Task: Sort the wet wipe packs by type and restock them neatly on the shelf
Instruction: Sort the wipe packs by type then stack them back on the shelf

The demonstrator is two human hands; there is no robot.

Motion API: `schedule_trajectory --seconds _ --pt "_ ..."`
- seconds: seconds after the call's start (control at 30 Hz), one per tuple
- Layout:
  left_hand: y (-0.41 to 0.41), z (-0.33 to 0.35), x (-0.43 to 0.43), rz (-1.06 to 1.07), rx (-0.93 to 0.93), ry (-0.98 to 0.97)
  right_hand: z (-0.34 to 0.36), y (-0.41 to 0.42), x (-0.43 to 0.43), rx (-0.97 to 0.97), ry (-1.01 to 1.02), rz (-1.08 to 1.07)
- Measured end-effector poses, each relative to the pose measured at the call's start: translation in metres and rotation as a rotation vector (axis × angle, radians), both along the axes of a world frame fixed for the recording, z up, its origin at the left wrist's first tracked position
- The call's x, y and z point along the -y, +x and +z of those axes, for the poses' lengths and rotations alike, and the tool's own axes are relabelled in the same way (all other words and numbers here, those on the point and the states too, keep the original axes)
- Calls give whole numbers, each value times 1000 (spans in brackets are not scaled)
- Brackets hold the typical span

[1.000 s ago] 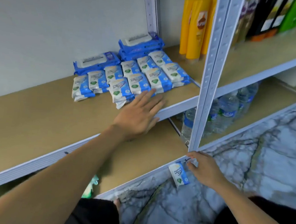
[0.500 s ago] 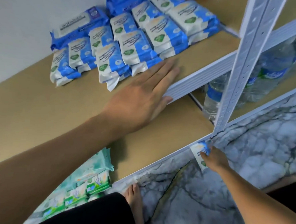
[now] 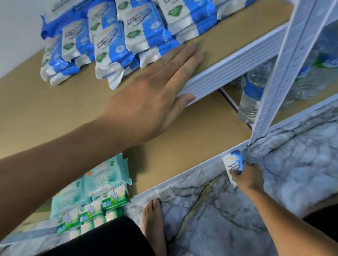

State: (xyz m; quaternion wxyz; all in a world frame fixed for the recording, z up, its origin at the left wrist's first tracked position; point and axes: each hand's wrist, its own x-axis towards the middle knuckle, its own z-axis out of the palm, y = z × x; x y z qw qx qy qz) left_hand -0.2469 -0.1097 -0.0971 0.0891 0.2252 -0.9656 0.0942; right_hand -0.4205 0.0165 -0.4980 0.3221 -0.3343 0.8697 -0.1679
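Blue and white wet wipe packs [image 3: 142, 29] lie in rows on the upper shelf board [image 3: 46, 108], with larger dark blue packs [image 3: 72, 5] behind them. My left hand [image 3: 158, 91] rests flat on the shelf's front edge, fingers straight, just in front of the packs. Down by the foot of the upright post, my right hand [image 3: 247, 177] grips one small blue and white pack [image 3: 231, 164] on the floor. Green wipe packs [image 3: 98, 194] are stacked on the bottom shelf at lower left.
A white metal upright post [image 3: 287, 62] stands at the right front. Water bottles [image 3: 253, 89] fill the lower shelf behind it. The floor [image 3: 227, 230] is grey marble. My bare foot [image 3: 154, 224] and dark-clothed knee [image 3: 107, 242] are near the bottom shelf edge.
The view has tilted down and closer, bringing the green packs and my foot into sight. My left hand stays flat on the shelf edge; my right hand keeps hold of the small pack.
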Motion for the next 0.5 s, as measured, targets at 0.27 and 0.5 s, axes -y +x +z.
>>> schedule_trajectory --seconds 0.27,0.5 --pt "0 0 -1 4 -1 -8 2 5 -15 -53 -49 22" --pt "0 -1 -1 5 10 -27 11 2 -27 77 -64 -14"
